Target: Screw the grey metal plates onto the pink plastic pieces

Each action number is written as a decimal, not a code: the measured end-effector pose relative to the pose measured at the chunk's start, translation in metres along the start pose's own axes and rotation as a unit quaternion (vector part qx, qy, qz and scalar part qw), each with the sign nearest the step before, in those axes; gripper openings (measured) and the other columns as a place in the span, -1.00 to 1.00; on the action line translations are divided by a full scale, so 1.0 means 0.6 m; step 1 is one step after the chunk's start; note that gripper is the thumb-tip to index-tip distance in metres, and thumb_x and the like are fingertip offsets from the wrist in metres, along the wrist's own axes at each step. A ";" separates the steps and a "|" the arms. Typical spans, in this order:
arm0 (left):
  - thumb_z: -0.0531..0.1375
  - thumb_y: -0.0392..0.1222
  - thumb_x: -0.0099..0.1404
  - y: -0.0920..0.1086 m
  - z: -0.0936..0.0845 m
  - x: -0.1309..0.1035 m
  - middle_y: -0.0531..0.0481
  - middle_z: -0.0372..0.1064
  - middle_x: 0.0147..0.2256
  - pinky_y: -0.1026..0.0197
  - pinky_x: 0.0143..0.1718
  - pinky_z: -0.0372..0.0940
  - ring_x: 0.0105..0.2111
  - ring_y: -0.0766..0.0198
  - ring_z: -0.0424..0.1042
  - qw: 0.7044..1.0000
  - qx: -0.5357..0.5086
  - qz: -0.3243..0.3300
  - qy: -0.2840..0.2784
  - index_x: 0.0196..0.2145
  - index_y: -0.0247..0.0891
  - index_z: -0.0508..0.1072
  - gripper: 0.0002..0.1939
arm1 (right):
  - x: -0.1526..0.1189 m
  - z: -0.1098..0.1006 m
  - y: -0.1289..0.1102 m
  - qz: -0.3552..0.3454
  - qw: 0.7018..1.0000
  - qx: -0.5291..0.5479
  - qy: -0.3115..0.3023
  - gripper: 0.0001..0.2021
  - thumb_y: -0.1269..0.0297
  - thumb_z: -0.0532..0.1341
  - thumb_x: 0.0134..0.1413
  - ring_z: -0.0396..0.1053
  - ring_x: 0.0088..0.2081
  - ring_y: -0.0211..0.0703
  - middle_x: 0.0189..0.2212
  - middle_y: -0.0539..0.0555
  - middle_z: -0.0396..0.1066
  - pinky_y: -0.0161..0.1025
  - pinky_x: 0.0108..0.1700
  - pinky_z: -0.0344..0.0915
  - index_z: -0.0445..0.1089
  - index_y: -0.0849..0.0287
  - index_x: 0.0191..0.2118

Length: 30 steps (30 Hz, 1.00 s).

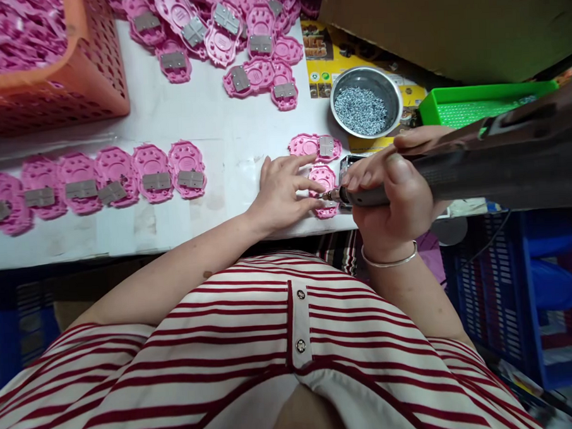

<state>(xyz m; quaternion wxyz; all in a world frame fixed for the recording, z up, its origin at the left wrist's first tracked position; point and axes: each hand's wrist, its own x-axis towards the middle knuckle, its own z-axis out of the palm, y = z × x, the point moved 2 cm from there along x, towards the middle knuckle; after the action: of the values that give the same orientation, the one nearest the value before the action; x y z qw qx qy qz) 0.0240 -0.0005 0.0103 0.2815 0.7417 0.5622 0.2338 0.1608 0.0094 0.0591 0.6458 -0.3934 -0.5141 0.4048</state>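
My right hand (393, 191) is wrapped around a dark electric screwdriver (492, 161), which lies almost level and points left. Its bit meets the grey metal plate end of a pink plastic casing (321, 176) on the table. Fingers spread, my left hand (285, 192) rests with its fingertips on the left side of that casing. Just behind it lies another pink casing with a metal plate (327, 147). The exact spot under the bit is partly covered by my fingers.
Several pink casings (154, 173) stand in a row at left; more are heaped (259, 45) at the back. An orange basket (94, 58) holds pink parts. A steel bowl of screws (364, 110), a green tray (480, 95) and a cardboard box (448, 24) are at right.
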 end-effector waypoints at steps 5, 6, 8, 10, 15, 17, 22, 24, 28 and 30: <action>0.41 -0.08 0.14 0.003 0.000 0.000 0.08 0.36 0.17 -0.23 0.33 -0.14 0.21 0.03 0.20 1.000 -0.019 0.005 0.009 -0.42 -0.03 0.61 -0.93 | 0.001 0.000 -0.026 -0.048 0.996 0.050 -0.049 -0.68 0.01 0.31 -0.02 0.09 -0.70 -0.28 -0.69 -0.14 0.02 -0.18 -0.59 0.21 0.17 0.02 -0.47; 0.42 -0.08 0.13 0.003 0.000 0.000 0.08 0.37 0.17 -0.23 0.33 -0.14 0.21 0.02 0.21 1.000 -0.022 0.005 0.008 -0.43 -0.04 0.60 -0.91 | 0.001 0.000 -0.027 -0.066 0.995 0.041 -0.065 -0.67 0.01 0.27 0.04 0.09 -0.69 -0.29 -0.69 -0.13 -0.01 -0.19 -0.57 0.23 0.15 0.04 -0.50; 0.42 -0.08 0.12 0.002 0.000 0.001 0.08 0.36 0.18 -0.24 0.33 -0.12 0.21 0.01 0.21 1.000 -0.024 0.004 0.003 -0.43 -0.06 0.58 -0.89 | 0.001 -0.002 -0.026 -0.080 0.994 0.025 -0.066 -0.68 0.01 0.25 0.07 0.06 -0.69 -0.30 -0.67 -0.13 -0.02 -0.19 -0.56 0.23 0.16 0.04 -0.49; 0.42 -0.07 0.13 0.001 0.000 0.001 0.07 0.36 0.17 -0.25 0.32 -0.10 0.20 0.01 0.21 1.000 -0.020 0.001 -0.003 -0.44 -0.07 0.57 -0.88 | 0.002 -0.004 -0.019 -0.051 0.997 0.031 -0.038 -0.69 -0.02 0.32 -0.04 0.04 -0.70 -0.31 -0.63 -0.14 0.07 -0.18 -0.60 0.21 0.21 0.00 -0.41; 0.41 -0.06 0.13 0.002 -0.001 0.000 0.06 0.36 0.16 -0.24 0.33 -0.14 0.20 0.00 0.20 1.000 -0.011 0.005 -0.003 -0.44 -0.09 0.57 -0.87 | 0.002 -0.002 -0.005 -0.010 0.998 0.046 -0.030 -0.58 -0.11 0.36 -0.18 0.08 -0.71 -0.34 -0.51 -0.10 0.23 -0.15 -0.64 0.17 0.22 0.00 -0.34; 0.42 -0.05 0.12 0.002 0.000 0.000 0.05 0.37 0.15 -0.23 0.33 -0.13 0.19 0.00 0.20 1.000 -0.010 0.005 -0.002 -0.45 -0.10 0.56 -0.85 | 0.001 -0.002 -0.004 -0.012 0.998 0.045 -0.038 -0.59 -0.10 0.36 -0.17 0.10 -0.70 -0.33 -0.48 -0.08 0.24 -0.14 -0.63 0.16 0.23 0.00 -0.33; 0.40 -0.03 0.15 0.002 0.003 0.000 0.04 0.37 0.15 -0.23 0.33 -0.15 0.20 0.02 0.20 1.000 -0.009 0.004 -0.001 -0.42 -0.10 0.55 -0.85 | -0.006 -0.003 0.001 -0.004 0.997 0.027 -0.065 -0.60 -0.12 0.32 -0.09 0.18 -0.63 -0.26 -0.46 -0.06 0.25 -0.10 -0.51 0.24 0.26 -0.02 -0.24; 0.40 0.01 0.13 0.003 0.004 0.000 0.03 0.35 0.16 -0.22 0.33 -0.15 0.20 0.02 0.20 1.000 -0.006 -0.002 0.000 -0.33 -0.07 0.56 -0.80 | -0.006 -0.004 0.007 -0.009 0.998 0.030 -0.062 -0.60 -0.13 0.33 -0.09 0.18 -0.62 -0.28 -0.44 -0.06 0.25 -0.11 -0.51 0.23 0.27 -0.03 -0.23; 0.41 0.13 0.08 0.006 0.006 0.002 0.00 0.31 0.19 -0.29 0.35 -0.26 0.23 -0.03 0.15 1.000 0.011 -0.008 -0.015 -0.23 -0.04 0.55 -0.65 | -0.006 -0.008 0.024 -0.026 0.999 0.028 -0.038 -0.65 -0.09 0.35 -0.11 0.14 -0.63 -0.33 -0.35 -0.05 0.29 -0.13 -0.51 0.25 0.32 -0.05 -0.27; 0.40 0.12 0.08 0.007 0.007 0.002 -0.01 0.30 0.19 -0.32 0.35 -0.29 0.24 -0.05 0.13 1.000 0.017 -0.011 -0.024 -0.23 -0.05 0.56 -0.66 | -0.005 -0.010 0.031 -0.024 0.999 0.015 -0.034 -0.65 -0.11 0.34 -0.11 0.15 -0.61 -0.32 -0.34 -0.04 0.31 -0.12 -0.48 0.29 0.34 -0.06 -0.27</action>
<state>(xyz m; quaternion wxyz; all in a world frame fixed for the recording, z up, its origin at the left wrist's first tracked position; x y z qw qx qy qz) 0.0302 -0.0009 0.0101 0.2848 0.7458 0.5669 0.2033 0.1642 0.0126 0.0399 0.6431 -0.3571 -0.5394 0.4099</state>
